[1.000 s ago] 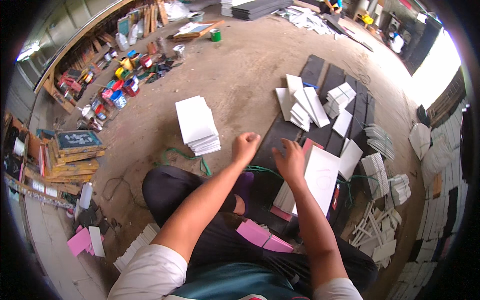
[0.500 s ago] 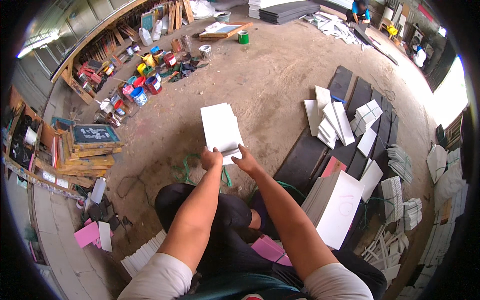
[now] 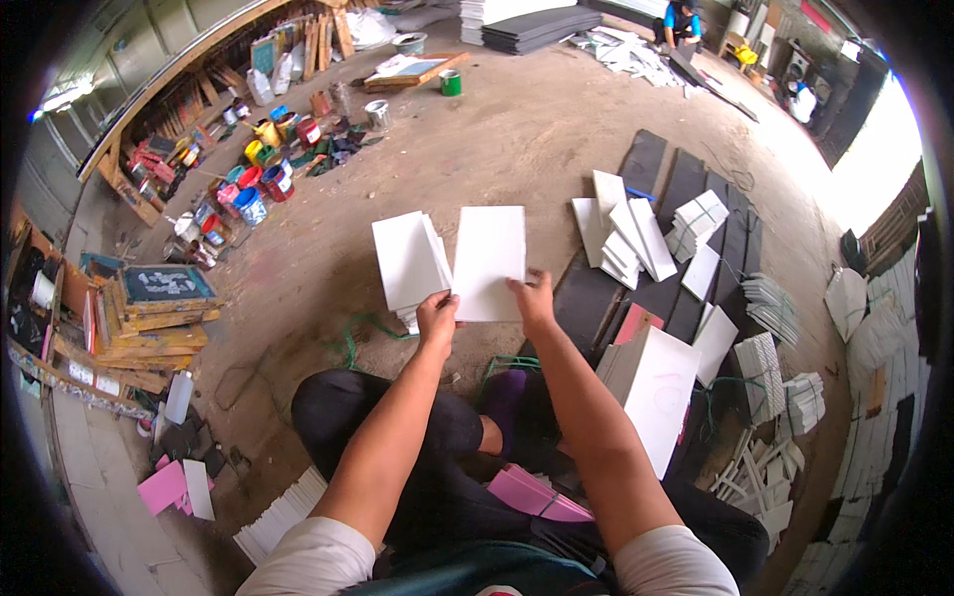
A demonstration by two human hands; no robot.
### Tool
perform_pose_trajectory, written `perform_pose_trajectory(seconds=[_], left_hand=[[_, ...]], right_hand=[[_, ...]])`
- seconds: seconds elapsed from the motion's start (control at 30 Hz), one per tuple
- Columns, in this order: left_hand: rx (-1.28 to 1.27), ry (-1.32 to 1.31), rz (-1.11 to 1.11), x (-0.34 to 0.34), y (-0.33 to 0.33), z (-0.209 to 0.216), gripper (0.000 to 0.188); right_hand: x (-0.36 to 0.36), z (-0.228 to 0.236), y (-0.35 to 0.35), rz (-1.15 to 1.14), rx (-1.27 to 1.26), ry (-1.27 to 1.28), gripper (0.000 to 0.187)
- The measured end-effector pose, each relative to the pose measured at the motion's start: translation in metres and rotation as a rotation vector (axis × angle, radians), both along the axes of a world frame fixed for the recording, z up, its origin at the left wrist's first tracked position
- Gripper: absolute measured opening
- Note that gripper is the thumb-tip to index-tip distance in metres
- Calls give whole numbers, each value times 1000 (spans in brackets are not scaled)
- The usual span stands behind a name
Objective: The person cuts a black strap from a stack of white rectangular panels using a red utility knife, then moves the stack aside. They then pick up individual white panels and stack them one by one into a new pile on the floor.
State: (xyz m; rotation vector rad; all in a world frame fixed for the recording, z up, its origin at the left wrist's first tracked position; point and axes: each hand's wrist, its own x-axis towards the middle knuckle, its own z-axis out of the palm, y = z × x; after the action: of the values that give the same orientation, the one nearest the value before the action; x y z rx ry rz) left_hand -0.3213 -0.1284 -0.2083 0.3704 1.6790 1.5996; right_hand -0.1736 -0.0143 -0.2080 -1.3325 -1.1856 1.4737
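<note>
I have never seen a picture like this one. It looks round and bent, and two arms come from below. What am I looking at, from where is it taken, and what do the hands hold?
The picture comes from a wide camera worn on a person's head, looking down. That is why straight lines bend near the rim and the person's own arms enter from the lower edge. No machine is here, only two bare hands.

The person sits on a dirt floor. The left hand grips a stack of white sheets. The right hand holds one single white sheet, apart from the stack.

To the right lie dark boards with more piles of white sheets, and a thick white stack near the right arm. At upper left stand coloured paint cans. Pink sheets lie by the legs.
</note>
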Motion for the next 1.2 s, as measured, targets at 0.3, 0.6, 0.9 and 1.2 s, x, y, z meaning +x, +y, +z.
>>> perform_pose_trajectory(seconds=[0.3,0.6,0.9,1.2], left_hand=[[289,78,-424,100,30,92,47],[431,435,-629,213,12,86,39],[260,582,-846,282,-43,105,45],[224,659,-837,291,-62,84,43]], right_hand=[[153,83,-20,-152,313,-196,58],[284,114,-91,-293,252,-206,55],[374,78,-146,-425,220,-269,48],[384,45,-164,-418,262,-299,48]])
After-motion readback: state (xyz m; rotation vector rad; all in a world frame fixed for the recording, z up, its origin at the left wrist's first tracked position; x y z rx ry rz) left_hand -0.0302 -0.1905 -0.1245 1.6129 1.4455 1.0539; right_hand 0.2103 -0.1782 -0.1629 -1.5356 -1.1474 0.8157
